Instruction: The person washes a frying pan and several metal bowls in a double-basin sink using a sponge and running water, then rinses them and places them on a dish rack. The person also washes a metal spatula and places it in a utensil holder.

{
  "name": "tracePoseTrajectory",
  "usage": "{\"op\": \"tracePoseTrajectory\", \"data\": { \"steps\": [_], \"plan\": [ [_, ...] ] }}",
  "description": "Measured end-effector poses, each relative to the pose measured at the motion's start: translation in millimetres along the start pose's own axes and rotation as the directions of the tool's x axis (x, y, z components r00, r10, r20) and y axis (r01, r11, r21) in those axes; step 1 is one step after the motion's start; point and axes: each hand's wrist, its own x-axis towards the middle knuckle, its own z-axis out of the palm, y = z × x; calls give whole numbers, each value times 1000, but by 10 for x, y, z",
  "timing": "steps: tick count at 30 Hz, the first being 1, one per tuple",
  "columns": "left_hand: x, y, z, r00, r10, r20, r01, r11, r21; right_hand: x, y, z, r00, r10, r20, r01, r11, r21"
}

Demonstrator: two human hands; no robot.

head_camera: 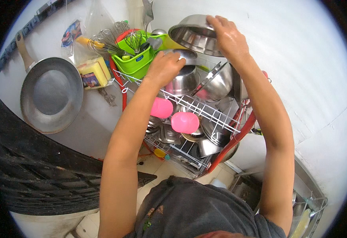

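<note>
My right hand grips the rim of a stainless steel bowl, held tilted above the top shelf of a white wire rack. At the upper middle, my left hand is over a metal pot and beside another metal vessel; whether its fingers hold either one cannot be told. More steel bowls lean on the shelf to the right of the pot. Two pink plastic cups hang at the rack's front edge.
A green plastic caddy with whisks stands left of the rack. A frying pan hangs on the wall, near a packet of yellow sponges. Pans and lids fill the lower shelf. A black crate is at the left.
</note>
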Motion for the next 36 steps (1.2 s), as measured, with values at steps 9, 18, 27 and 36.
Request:
{"op": "tracePoseTrajectory", "data": {
  "steps": [9, 18, 27, 36],
  "plan": [
    [-58, 151, -56, 868, -294, 400, 405, 885, -229, 46, 234, -37, 948, 270, -167, -254, 960, 114],
    [299, 521, -165, 495, -154, 855, 168, 983, 79, 57, 281, -43, 906, 377, -191, -336, 917, 214],
    [363, 561, -153, 417, -328, 848, 281, 934, 223, 13, 354, -82, 860, 501, -100, -477, 858, 191],
    [403, 920, 55, 436, -438, 786, 289, 895, 339, -75, 368, -62, 846, 522, -105, -491, 841, 226]
  ]
}}
